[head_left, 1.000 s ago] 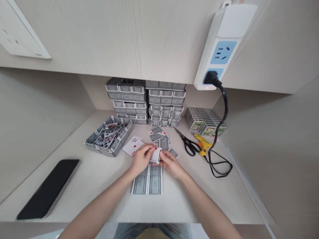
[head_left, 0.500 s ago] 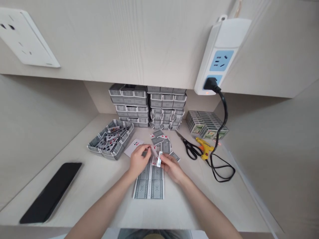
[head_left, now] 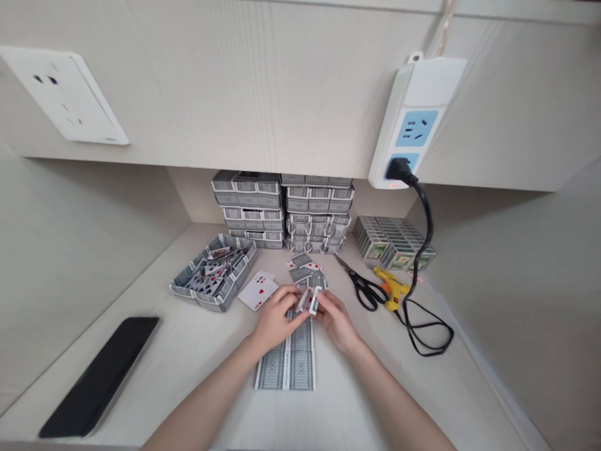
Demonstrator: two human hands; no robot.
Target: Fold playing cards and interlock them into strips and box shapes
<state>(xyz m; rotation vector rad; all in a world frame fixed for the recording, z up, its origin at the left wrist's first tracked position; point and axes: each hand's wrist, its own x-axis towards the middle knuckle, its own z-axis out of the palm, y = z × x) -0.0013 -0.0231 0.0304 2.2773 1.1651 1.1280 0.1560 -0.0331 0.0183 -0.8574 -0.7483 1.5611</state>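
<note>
A bent playing card [head_left: 308, 300] is held up between my two hands, its red pips facing me and its edge folded. My left hand [head_left: 278, 315] pinches its left side, and my right hand [head_left: 334, 318] grips the folded right edge. Beneath them lies a flat panel of grey-backed playing cards [head_left: 286, 363] joined side by side; my hands cover its far end. Loose cards [head_left: 307, 269] are scattered just beyond my hands. More cards lie face up [head_left: 258, 290] to the left of my left hand.
At the left stands a card-made tray [head_left: 220, 297] holding loose cards; a black phone [head_left: 101, 376] lies nearer. Stacked card boxes [head_left: 319, 203] fill the back. Rightward are black scissors [head_left: 369, 291], a yellow glue gun [head_left: 392, 288], card packs [head_left: 394, 241] and a power strip [head_left: 416, 122] with a hanging cord.
My left fingers have come down and closer to my right hand on the bent card. Another face-up card now shows on the left pile. The camera view has tilted up slightly.
</note>
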